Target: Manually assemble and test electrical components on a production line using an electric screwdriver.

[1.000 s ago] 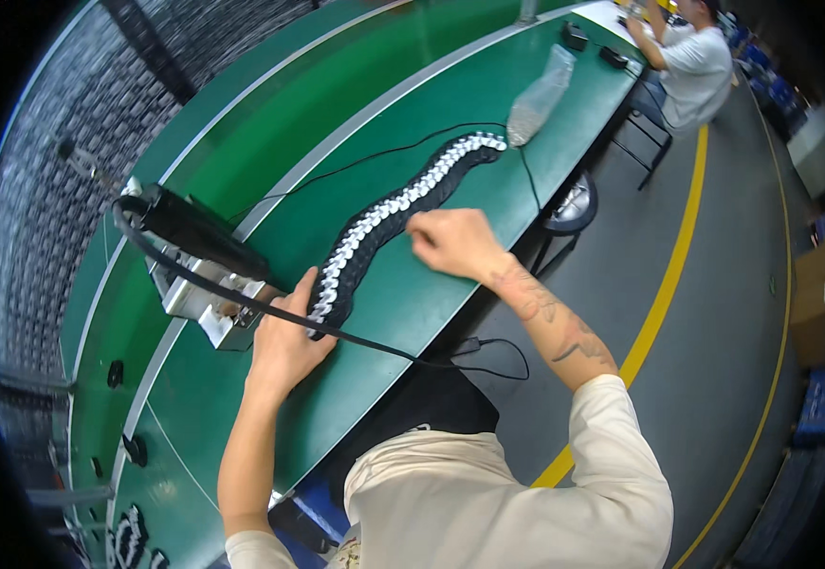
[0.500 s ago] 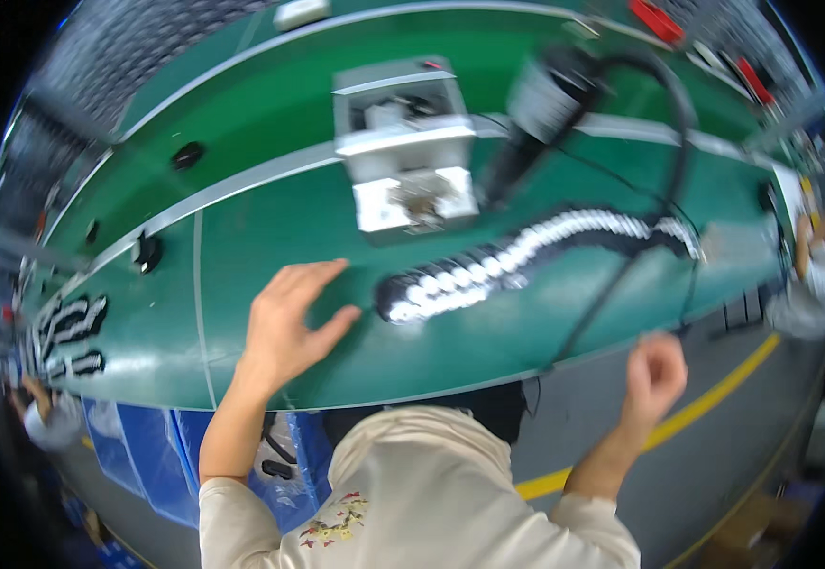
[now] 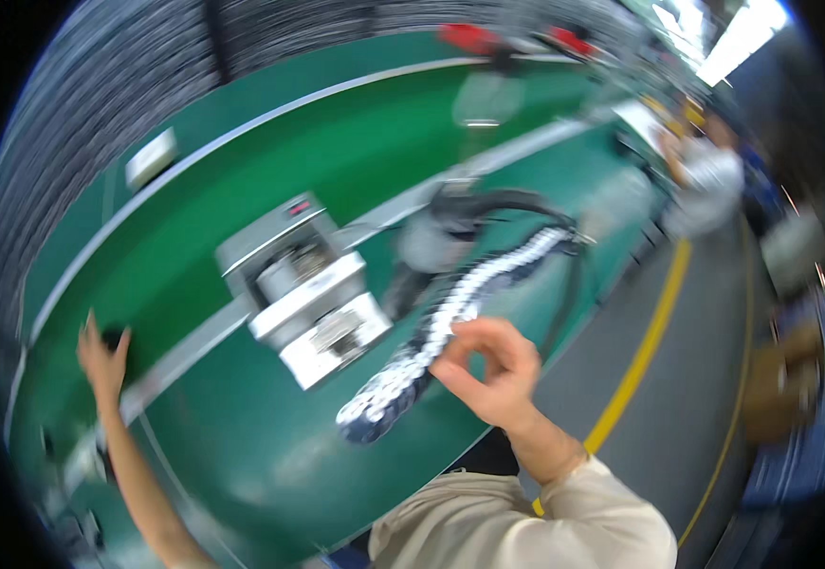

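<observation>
"Starting at the fingertips, how is the right hand (image 3: pixel 498 375) shaped?"

"Its thumb and first finger are curled into a ring. Whether anything is pinched there cannot be told."

"And the left hand (image 3: pixel 102 365)?"

"It is stretched out to the left of the box machine (image 3: pixel 313 296), well apart from it, with the fingers spread wide. A small dark thing (image 3: pixel 114 336) is partly hidden by it; whether it is touched cannot be told."

"Where is the long black and white strip (image 3: pixel 422 351) found?"

"It is laid aslant on the green table (image 3: pixel 242 465), to the right of the box machine and on its near side. Part of it is covered by the right fingers."

"What else is seen?"

"A blurry dark hose (image 3: pixel 517 199) is seen just right of the box machine. Farther right, a person in a white top (image 3: pixel 711 185) is seen."
</observation>
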### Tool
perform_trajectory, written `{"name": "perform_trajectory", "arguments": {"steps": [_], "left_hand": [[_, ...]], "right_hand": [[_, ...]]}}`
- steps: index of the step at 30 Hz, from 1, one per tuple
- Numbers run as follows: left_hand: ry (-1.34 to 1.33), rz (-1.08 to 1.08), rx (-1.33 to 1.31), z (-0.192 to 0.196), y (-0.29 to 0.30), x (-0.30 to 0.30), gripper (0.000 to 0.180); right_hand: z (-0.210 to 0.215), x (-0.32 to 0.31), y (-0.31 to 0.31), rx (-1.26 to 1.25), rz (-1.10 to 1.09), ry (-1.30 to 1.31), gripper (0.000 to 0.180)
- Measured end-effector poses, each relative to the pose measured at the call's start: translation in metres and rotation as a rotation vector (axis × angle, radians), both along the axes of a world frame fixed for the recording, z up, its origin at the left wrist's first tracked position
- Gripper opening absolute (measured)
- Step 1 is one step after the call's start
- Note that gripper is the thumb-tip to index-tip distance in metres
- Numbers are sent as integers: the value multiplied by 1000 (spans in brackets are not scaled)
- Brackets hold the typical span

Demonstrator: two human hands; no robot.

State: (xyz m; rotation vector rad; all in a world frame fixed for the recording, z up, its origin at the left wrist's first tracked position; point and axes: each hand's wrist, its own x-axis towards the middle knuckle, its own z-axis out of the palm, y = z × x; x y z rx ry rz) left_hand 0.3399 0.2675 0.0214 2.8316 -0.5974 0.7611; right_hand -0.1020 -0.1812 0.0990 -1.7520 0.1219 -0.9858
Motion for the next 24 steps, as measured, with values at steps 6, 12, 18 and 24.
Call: {"name": "perform_trajectory", "arguments": {"steps": [6, 12, 18, 24], "left_hand": [[480, -5, 319, -19, 17, 60, 56], [481, -71, 269, 34, -24, 19, 47], [742, 138, 155, 118, -93, -50, 52], [693, -101, 265, 92, -71, -76, 45]], "right_hand": [[9, 23, -27, -212, -421, -44, 77], [2, 34, -15, -206, -441, -65, 92], [26, 46, -15, -172, -331, -51, 104], [34, 70, -32, -140, -107, 30, 104]]}}
